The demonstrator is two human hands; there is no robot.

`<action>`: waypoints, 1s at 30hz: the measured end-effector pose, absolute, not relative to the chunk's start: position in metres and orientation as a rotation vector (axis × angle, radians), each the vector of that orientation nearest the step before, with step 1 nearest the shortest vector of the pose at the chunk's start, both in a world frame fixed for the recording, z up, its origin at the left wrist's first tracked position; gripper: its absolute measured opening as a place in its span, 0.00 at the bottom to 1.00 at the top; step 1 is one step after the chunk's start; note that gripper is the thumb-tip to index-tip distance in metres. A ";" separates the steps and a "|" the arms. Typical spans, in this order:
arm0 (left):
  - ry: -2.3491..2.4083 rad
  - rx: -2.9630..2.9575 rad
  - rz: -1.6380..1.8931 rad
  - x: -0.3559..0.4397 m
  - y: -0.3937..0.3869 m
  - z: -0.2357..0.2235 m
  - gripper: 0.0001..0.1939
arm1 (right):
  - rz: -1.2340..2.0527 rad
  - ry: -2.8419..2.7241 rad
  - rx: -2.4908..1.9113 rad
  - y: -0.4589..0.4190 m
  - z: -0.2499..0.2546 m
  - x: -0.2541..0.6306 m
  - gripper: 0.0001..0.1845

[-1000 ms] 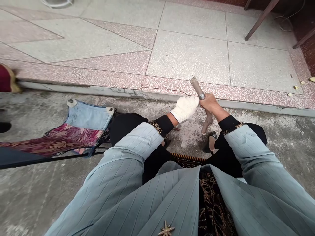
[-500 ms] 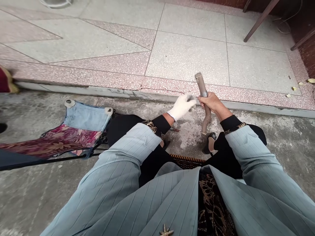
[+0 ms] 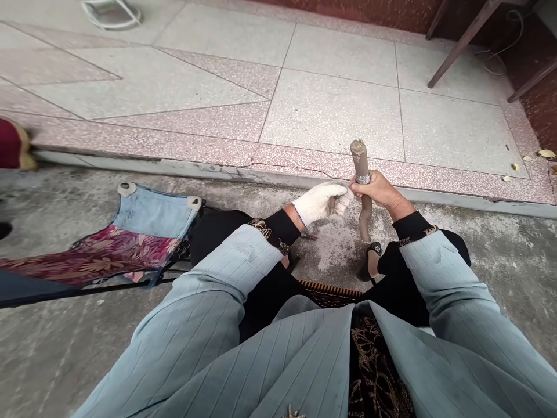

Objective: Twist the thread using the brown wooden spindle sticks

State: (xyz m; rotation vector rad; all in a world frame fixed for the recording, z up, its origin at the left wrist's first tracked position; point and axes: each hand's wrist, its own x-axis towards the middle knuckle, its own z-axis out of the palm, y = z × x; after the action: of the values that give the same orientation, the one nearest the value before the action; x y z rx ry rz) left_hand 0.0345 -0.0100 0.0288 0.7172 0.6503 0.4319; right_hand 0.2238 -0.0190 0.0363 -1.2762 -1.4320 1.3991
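Observation:
My right hand (image 3: 378, 188), bare, is wrapped round a crooked wooden stick (image 3: 360, 158) held roughly upright. A band of silvery wire (image 3: 362, 179) circles the stick just above the thumb. My left hand (image 3: 324, 202), in a white knit glove, is closed in a pinch beside the stick, its fingertips at the right thumb. Whatever thin thing those fingertips hold is too small to make out. The lower end of the stick hangs near my shoe (image 3: 374, 249). A small reddish-brown object (image 3: 308, 237) lies on the concrete between my feet, partly hidden by my left arm.
A folding cloth chair (image 3: 156, 215) stands at my left. Ahead, a low step edge (image 3: 209, 169) leads up to terrazzo tiles (image 3: 331, 110). Dark furniture legs (image 3: 461, 46) rise at upper right, near a loose cable (image 3: 494, 61). A white-framed object (image 3: 111, 14) sits at upper left.
The stick's top has tilted towards me, showing its cut end. My left hand has moved in to meet the right thumb, fingers closing. The view has shifted slightly upward.

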 end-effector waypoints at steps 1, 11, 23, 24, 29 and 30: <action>0.637 0.739 0.444 0.034 -0.010 0.029 0.06 | 1.421 -1.395 -1.272 -0.019 0.036 0.223 0.10; 1.019 1.567 0.668 0.040 -0.008 0.034 0.05 | 1.370 -1.072 -1.477 -0.015 0.037 0.208 0.07; 1.320 2.653 0.524 0.038 -0.007 0.018 0.16 | 1.833 -0.668 -1.191 -0.012 0.034 0.205 0.12; 1.314 2.663 0.520 0.037 -0.006 0.017 0.16 | 1.877 -0.642 -1.149 -0.012 0.034 0.205 0.13; 1.415 2.537 0.452 0.034 -0.003 0.026 0.15 | 1.880 -0.701 -1.134 -0.008 0.043 0.209 0.15; 1.431 2.508 0.444 0.034 -0.003 0.029 0.15 | 1.872 -0.725 -1.134 -0.007 0.046 0.211 0.15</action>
State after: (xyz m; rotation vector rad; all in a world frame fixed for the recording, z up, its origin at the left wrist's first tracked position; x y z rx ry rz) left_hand 0.0336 -0.0029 0.0293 2.5080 1.4305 0.4444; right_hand 0.2114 -0.0071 0.0457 -1.1343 -0.7252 1.8721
